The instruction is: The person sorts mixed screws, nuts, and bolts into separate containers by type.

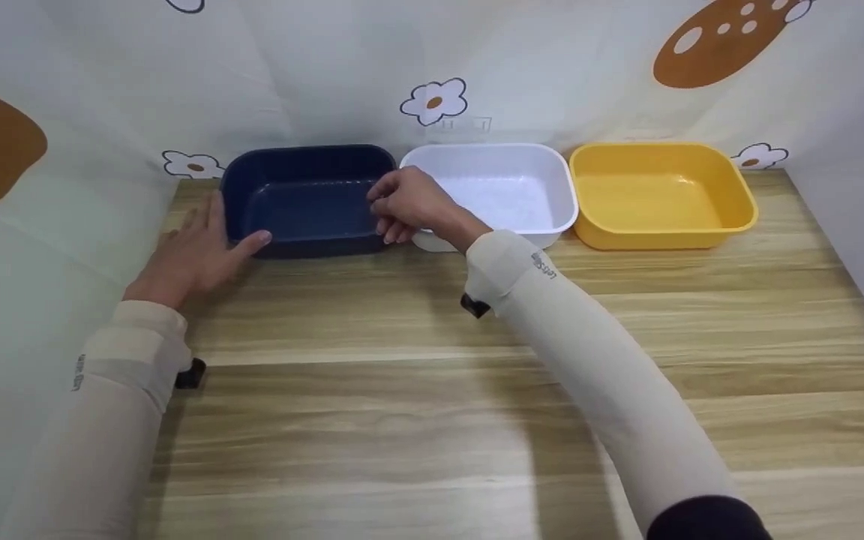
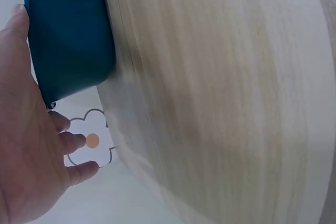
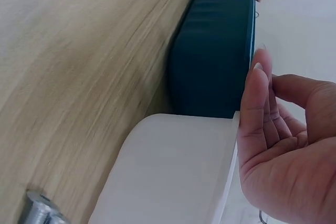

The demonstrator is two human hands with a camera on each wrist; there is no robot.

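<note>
A dark blue basin (image 1: 312,206) stands at the back left of the table. My left hand (image 1: 196,251) lies against its left end, fingers spread along the outside and the thumb extended by the front corner. In the left wrist view, the fingers of that hand (image 2: 37,140) pass beside the basin's teal-looking end wall (image 2: 71,40). My right hand (image 1: 409,202) is over the spot where the blue basin meets a white basin (image 1: 503,195). Its fingers are loosely bent, with fingertips right at the blue rim in the right wrist view, and nothing shows between them.
A yellow basin (image 1: 664,191) stands right of the white one, completing a row along the patterned wall covering (image 1: 552,75). The wood-grain table (image 1: 372,420) extends in front. A grey metallic piece (image 3: 42,211) appears at the right wrist view's lower left corner.
</note>
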